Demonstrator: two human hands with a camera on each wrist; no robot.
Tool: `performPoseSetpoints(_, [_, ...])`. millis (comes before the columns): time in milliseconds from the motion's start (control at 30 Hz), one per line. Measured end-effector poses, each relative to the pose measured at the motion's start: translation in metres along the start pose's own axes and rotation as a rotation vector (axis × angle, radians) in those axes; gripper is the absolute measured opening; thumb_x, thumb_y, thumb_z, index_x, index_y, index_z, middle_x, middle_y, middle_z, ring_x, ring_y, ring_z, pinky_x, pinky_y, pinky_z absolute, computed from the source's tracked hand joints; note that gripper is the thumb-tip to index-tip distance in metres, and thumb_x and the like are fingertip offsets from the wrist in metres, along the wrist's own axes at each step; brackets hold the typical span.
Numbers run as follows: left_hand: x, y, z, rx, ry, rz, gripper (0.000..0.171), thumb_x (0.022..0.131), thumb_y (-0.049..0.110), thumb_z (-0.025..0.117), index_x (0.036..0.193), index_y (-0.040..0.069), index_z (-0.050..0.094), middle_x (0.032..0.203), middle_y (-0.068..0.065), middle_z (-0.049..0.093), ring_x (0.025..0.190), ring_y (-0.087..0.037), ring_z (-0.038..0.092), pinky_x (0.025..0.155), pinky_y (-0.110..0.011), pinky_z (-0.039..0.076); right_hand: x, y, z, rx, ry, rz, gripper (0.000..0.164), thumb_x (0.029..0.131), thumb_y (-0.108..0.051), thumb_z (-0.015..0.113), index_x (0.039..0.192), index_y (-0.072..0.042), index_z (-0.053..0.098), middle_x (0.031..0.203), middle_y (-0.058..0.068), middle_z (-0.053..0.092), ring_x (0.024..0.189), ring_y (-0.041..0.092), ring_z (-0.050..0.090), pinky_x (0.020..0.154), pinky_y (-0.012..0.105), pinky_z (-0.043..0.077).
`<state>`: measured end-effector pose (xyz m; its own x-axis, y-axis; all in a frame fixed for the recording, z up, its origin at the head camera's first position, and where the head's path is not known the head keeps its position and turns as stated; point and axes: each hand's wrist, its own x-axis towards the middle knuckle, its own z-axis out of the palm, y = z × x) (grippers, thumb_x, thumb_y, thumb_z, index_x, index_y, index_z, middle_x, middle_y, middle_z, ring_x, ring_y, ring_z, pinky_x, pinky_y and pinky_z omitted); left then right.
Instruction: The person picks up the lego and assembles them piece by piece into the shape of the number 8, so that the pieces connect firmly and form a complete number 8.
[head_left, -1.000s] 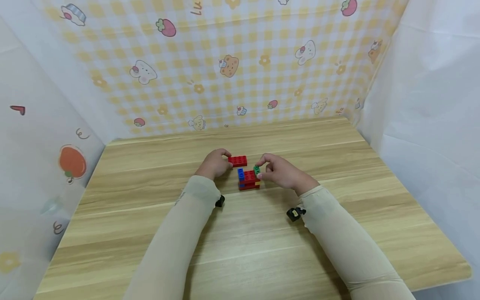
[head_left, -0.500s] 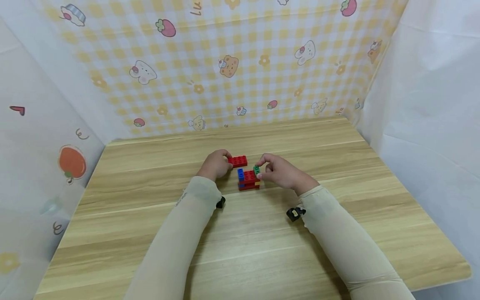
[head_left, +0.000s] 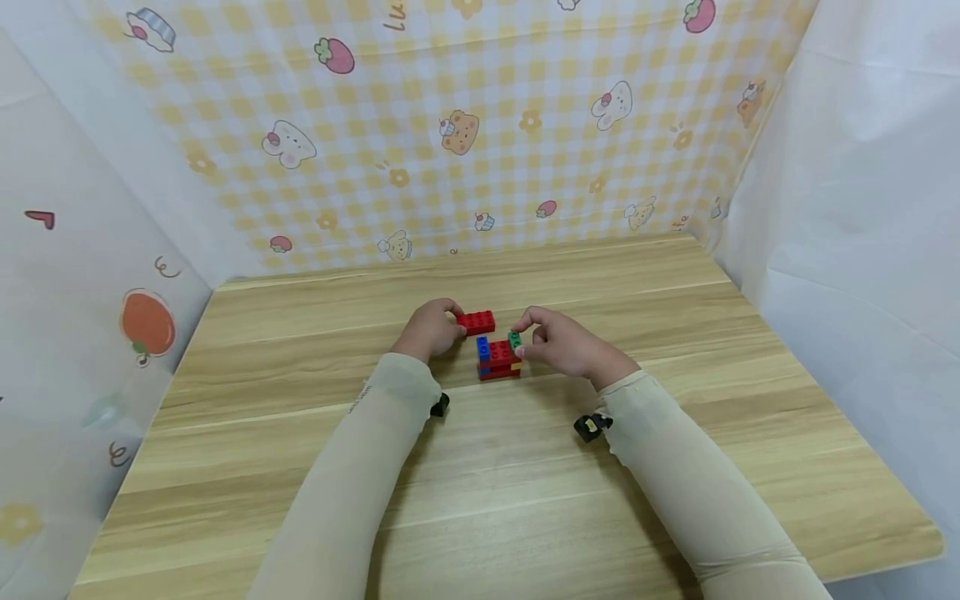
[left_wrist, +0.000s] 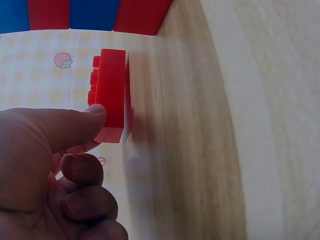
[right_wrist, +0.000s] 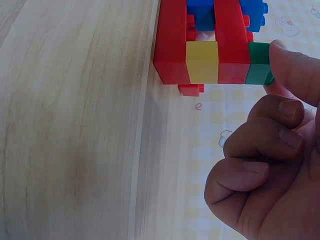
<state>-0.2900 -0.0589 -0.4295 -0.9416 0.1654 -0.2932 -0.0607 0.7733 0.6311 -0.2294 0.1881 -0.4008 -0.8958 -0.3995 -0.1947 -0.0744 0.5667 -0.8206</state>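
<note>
A loose red toy brick [head_left: 480,322] with studs lies on the table, and my left hand [head_left: 431,329] pinches its left end between thumb and index finger. The left wrist view shows this red brick [left_wrist: 112,90] with the thumb against it. In front of it stands a stack of red bricks [head_left: 498,352] in two levels. A yellow brick [right_wrist: 202,62] sits between those levels at the right, a blue one at the left. On top are a blue brick [head_left: 483,348] at the left and a green brick [head_left: 514,341] at the right. My right hand [head_left: 562,343] pinches the green brick.
The wooden table [head_left: 480,500] meets a yellow checked cloth [head_left: 480,183] at its back. White sheets [head_left: 870,225] hang at both sides. A black wrist strap [head_left: 592,427] shows at the right cuff.
Both hands and the bricks keep nearly the same places; the head view has shifted only a trace.
</note>
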Motion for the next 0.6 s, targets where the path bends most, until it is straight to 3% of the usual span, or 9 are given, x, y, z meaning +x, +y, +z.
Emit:
performPoseSetpoints(300, [-0.0016, -0.0003, 0.0001, -0.004, 0.015, 0.007, 0.027, 0.104, 0.021, 0.067, 0.130, 0.014, 0.064, 0.132, -0.011, 0.058, 0.103, -0.030, 0.053, 0.092, -0.043, 0.044, 0.0001, -0.0002, -0.0002, 0.003, -0.002, 0.000, 0.026, 0.102, -0.014, 0.072, 0.125, -0.012, 0.060, 0.071, 0.001, 0.044, 0.061, 0.018, 0.041, 0.060, 0.030, 0.037])
performPoseSetpoints(600, [-0.0043, 0.0026, -0.0026, -0.042, 0.017, 0.010, 0.029, 0.104, 0.022, 0.067, 0.132, 0.015, 0.063, 0.143, -0.010, 0.057, 0.112, -0.031, 0.052, 0.097, -0.045, 0.045, 0.0008, 0.0009, 0.0001, 0.003, -0.002, -0.001, 0.026, 0.102, -0.014, 0.071, 0.125, -0.012, 0.060, 0.071, 0.000, 0.044, 0.061, 0.018, 0.041, 0.060, 0.029, 0.037])
